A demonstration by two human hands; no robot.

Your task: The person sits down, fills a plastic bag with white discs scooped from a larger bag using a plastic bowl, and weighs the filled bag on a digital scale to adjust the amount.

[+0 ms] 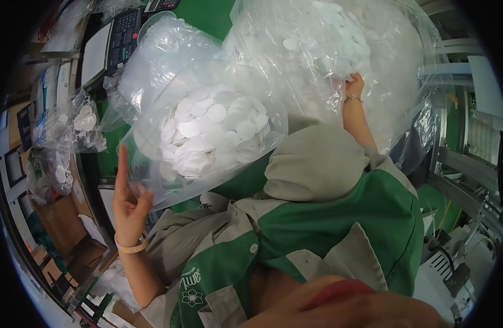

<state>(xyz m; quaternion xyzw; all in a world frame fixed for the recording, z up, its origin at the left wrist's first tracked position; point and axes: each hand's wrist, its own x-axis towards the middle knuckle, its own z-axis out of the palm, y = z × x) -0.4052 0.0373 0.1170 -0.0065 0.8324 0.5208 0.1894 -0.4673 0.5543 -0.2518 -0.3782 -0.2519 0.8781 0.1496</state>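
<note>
A clear plastic bag (153, 188) lies before me with many thin white round discs (216, 128) heaped inside. My left hand (130, 210) is at its left edge, index finger stretched along the film and thumb apart from it; the edge of the bag runs between them, and the other fingers are folded. Ahead on the right, my right hand (354, 86) reaches to a much larger clear bag (311, 82). Its fingers are curled beside a pile of white discs (339, 38) there. Plastic and glare hide the fingertips, so what they grip cannot be made out.
Behind the nearer bag stands another clear plastic bag (167, 52). A scale with a keypad (123, 38) is at the far left. Small bags of white discs (85, 119) lie on the left, above a cardboard box (65, 224). Metal framework (465, 164) stands at the right.
</note>
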